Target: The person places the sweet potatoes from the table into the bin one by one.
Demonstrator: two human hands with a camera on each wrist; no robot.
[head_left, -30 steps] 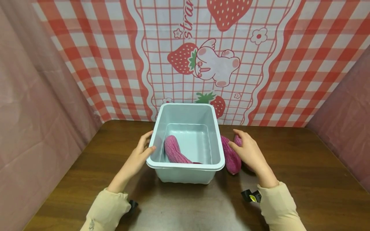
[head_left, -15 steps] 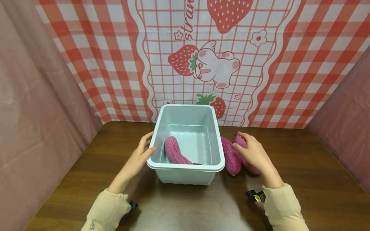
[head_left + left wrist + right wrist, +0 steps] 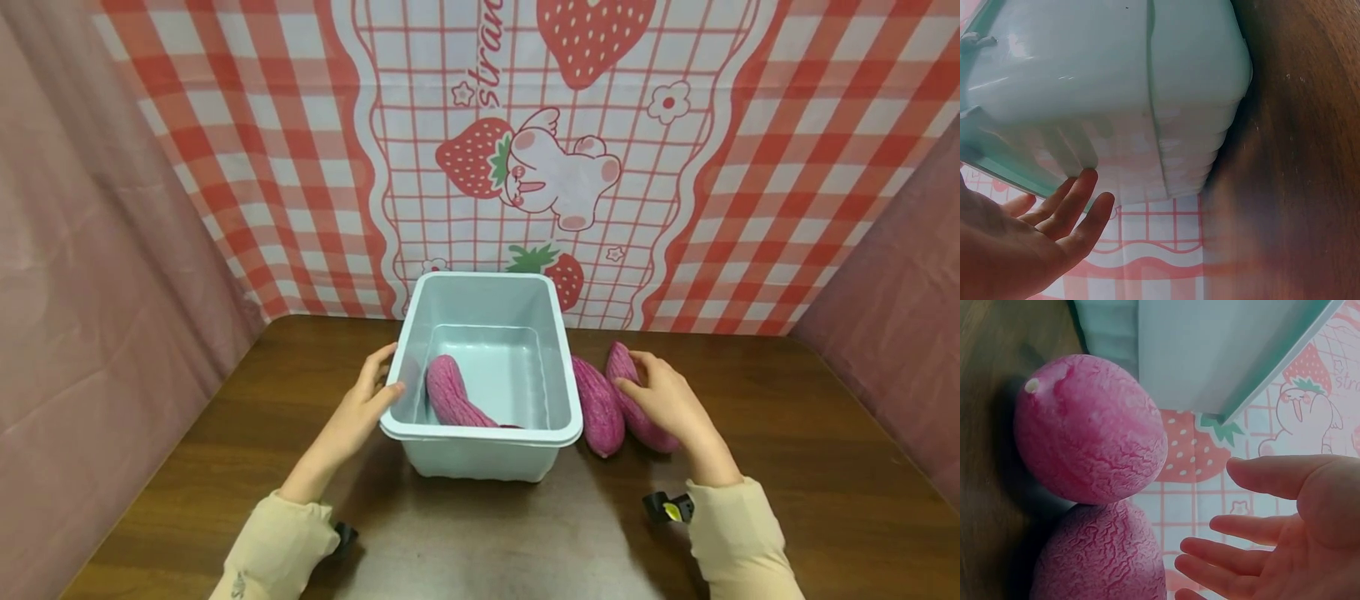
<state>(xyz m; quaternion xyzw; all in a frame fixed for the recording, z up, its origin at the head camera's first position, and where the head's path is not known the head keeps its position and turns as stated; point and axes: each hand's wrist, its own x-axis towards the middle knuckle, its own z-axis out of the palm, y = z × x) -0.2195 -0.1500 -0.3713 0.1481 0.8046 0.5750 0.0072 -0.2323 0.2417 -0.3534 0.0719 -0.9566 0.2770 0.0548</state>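
Observation:
A pale blue-green plastic bin (image 3: 480,432) stands mid-table with a wrinkled magenta eggplant (image 3: 452,396) lying inside; the front wall hides its lower end. My left hand (image 3: 362,400) holds the bin's left rim, thumb over the edge, fingertips (image 3: 1089,177) on the outer wall. Two more magenta eggplants lie right of the bin: one close beside it (image 3: 600,410), the other (image 3: 628,392) farther right. Above the farther one, my right hand (image 3: 666,402) has its fingers spread. In the right wrist view, a gap shows between its fingers and the wrinkled eggplants (image 3: 1091,428).
The dark brown wooden table (image 3: 465,542) extends in front of the bin and to both sides. Behind the bin hangs a red-and-white checked cloth (image 3: 300,158) with strawberry prints. A pink curtain (image 3: 97,292) borders the left side, and another pink cloth (image 3: 892,317) the right.
My right hand has shifted right and slightly down, from over the eggplant nearest the bin to the farther one, uncovering more of both. The left hand and bin have stayed in place.

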